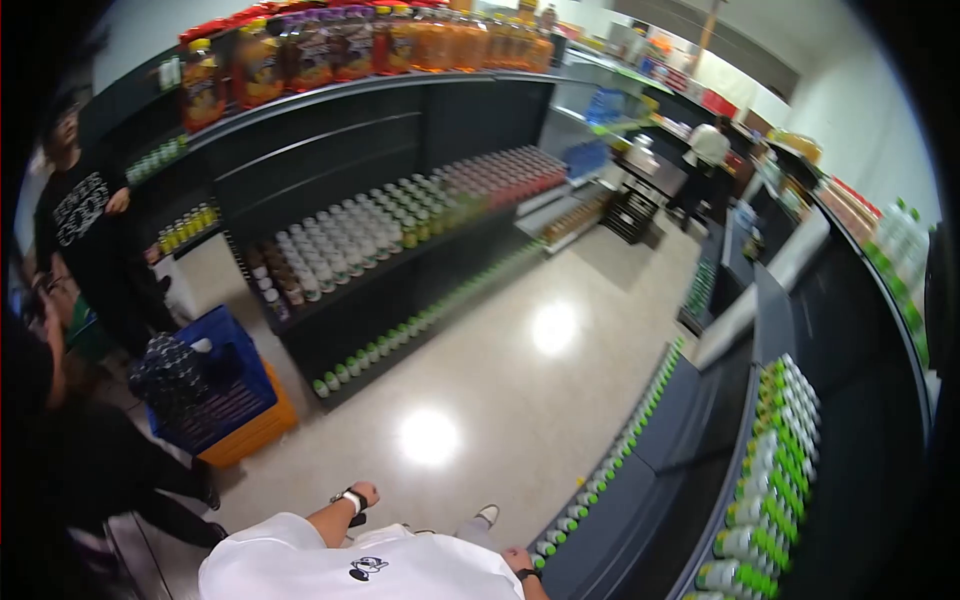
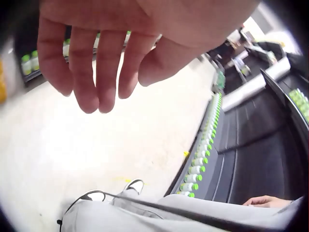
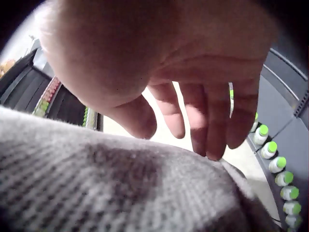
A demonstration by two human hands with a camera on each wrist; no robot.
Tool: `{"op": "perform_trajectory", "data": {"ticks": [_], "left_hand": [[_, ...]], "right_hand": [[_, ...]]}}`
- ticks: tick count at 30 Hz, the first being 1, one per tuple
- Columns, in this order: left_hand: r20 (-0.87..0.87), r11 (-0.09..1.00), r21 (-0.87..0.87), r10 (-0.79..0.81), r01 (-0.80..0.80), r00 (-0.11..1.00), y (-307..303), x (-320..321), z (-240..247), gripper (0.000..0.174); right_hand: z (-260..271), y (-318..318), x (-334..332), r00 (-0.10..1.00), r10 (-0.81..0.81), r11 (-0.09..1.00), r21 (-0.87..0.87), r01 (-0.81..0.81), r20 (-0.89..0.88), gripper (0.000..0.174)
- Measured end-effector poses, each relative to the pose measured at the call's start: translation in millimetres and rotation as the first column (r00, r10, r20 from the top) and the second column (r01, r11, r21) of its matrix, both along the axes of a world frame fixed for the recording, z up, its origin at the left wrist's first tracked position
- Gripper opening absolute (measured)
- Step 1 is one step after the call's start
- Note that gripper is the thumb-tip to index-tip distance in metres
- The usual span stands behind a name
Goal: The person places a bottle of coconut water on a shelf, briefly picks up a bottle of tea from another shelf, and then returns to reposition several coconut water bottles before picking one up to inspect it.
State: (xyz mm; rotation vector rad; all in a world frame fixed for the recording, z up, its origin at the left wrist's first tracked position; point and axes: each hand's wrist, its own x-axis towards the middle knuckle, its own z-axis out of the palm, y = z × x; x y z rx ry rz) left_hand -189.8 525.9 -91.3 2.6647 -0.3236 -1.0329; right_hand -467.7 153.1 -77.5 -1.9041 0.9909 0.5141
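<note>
My left hand (image 1: 366, 493) hangs in front of the body over the pale floor, a band round its wrist. In the left wrist view its fingers (image 2: 107, 72) droop loosely with nothing in them. Low on the other side is my right hand (image 1: 516, 560), by the near end of a row of green-capped bottles (image 1: 590, 493). Seen from the right wrist, its relaxed fingers (image 3: 195, 121) dangle beside grey trousers (image 3: 106, 179), also holding nothing. Those bottles line the front of the bottom shelf (image 1: 630, 500) at the right.
Further green-capped bottles (image 1: 765, 480) fill a higher shelf on the right. Across the aisle floor (image 1: 500, 400) runs a long shelf with rows of bottles (image 1: 340, 235). A blue crate (image 1: 240, 365) on an orange one stands left, near a person in black (image 1: 90, 230). Another person (image 1: 706, 150) is at the back.
</note>
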Motion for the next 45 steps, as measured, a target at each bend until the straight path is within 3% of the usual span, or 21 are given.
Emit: {"op": "perform_trajectory", "data": {"ticks": [6,7,8,9,10,11,13,14,15,16,17,20,23,26,29,31,33,34,37,41,45], "left_hand": [[-0.152,0.913,0.344,0.285,-0.22,0.946,50.5,-75.7,-9.2,0.036],[-0.213,0.913,0.353,0.294,-0.207,0.932,26.6,-78.8,28.6,0.038],[-0.206,0.925,0.34,0.251,-0.171,0.946,6.9,-81.4,34.4,0.039],[-0.219,0.968,0.23,0.147,-0.095,0.965,0.3,-84.1,-11.8,0.039],[-0.232,0.972,0.217,0.142,-0.091,0.962,-38.3,-81.1,19.8,0.038],[-0.189,0.987,0.157,-0.008,0.038,0.982,-64.9,-70.3,-10.8,0.036],[-0.218,1.0,-0.001,0.027,-0.027,0.975,-104.7,-49.9,-79.2,0.034],[-0.143,0.988,0.005,-0.151,0.153,0.978,-135.6,-34.8,27.8,0.035],[0.017,0.952,0.031,-0.305,0.304,0.952,-158.2,-24.3,69.4,0.029],[0.107,0.946,0.058,-0.322,0.318,0.941,-176.8,-5.9,51.6,0.025],[0.194,0.939,0.083,-0.345,0.335,0.918,-196.7,11.3,37.4,0.022],[0.122,0.988,0.105,-0.121,0.109,0.985,-262.0,52.9,86.0,0.025],[0.136,0.992,0.037,-0.124,0.12,0.983,-313.2,66.7,112.7,0.023],[0.152,0.986,-0.062,-0.141,0.152,0.978,-337.2,72.3,109.4,0.021],[0.13,0.987,-0.026,-0.155,0.16,0.979,-338.4,76.0,96.4,0.022],[0.075,0.974,0.133,-0.194,0.183,0.978,-332.3,76.1,86.1,0.025],[0.018,0.957,0.148,-0.254,0.248,0.967,-313.3,79.3,25.5,0.027],[-0.05,0.938,0.203,-0.278,0.282,0.959,-313.7,73.9,64.5,0.027],[-0.054,0.966,0.106,-0.229,0.234,0.972,-294.1,68.4,12.9,0.03],[-0.188,0.975,0.106,-0.175,0.197,0.966,-306.5,107.9,-61.2,0.039],[-0.119,0.941,0.115,-0.304,0.317,0.945,-365.2,182.0,-45.6,0.028]], "right_hand": [[25.2,-63.8,79.5,0.996,0.003,0.997,0.073,-0.009,0.086,0.026],[21.3,-76.3,88.1,0.992,-0.01,0.994,0.11,-0.003,0.125,0.024],[14.4,-89.2,94.6,0.986,-0.038,0.989,0.147,0.014,0.161,0.022],[12.8,-100.4,99.0,0.979,-0.056,0.987,0.16,0.025,0.194,0.021],[11.6,-111.6,100.1,0.982,-0.054,0.986,0.162,0.024,0.181,0.022],[13.2,-122.6,101.2,0.984,-0.055,0.986,0.165,0.027,0.17,0.022],[14.6,-143.4,103.6,0.973,0.028,0.984,0.166,-0.067,0.228,0.021],[18.3,-149.6,102.0,0.978,-0.034,0.984,0.177,-0.003,0.207,0.024],[-37.1,-173.4,93.5,0.967,0.082,0.989,0.102,-0.109,0.241,0.024],[-102.4,-200.3,83.5,0.944,0.193,0.979,0.018,-0.205,0.269,0.024],[-84.2,-203.6,81.2,0.954,0.203,0.976,0.029,-0.214,0.219,0.024],[-58.6,-205.0,92.7,0.974,0.181,0.978,0.077,-0.192,0.137,0.025],[-45.4,-210.8,108.6,0.978,0.175,0.978,0.094,-0.186,0.115,0.025],[-33.2,-216.0,125.4,0.982,0.158,0.98,0.108,-0.169,0.105,0.025],[-28.1,-227.8,140.5,0.985,0.144,0.981,0.116,-0.155,0.098,0.026],[-27.5,-238.8,149.0,0.987,0.13,0.983,0.119,-0.141,0.095,0.026],[-26.3,-252.9,156.2,0.99,0.109,0.986,0.116,-0.12,0.095,0.027],[-27.4,-259.2,160.1,0.991,0.097,0.988,0.114,-0.108,0.093,0.027],[-27.4,-280.5,175.0,0.994,0.076,0.99,0.109,-0.084,0.08,0.027],[-25.2,-314.9,206.6,0.998,0.038,0.996,0.077,-0.043,0.057,0.028],[-29.6,-353.3,233.9,0.997,0.063,0.998,0.009,-0.063,0.05,0.029]]}}
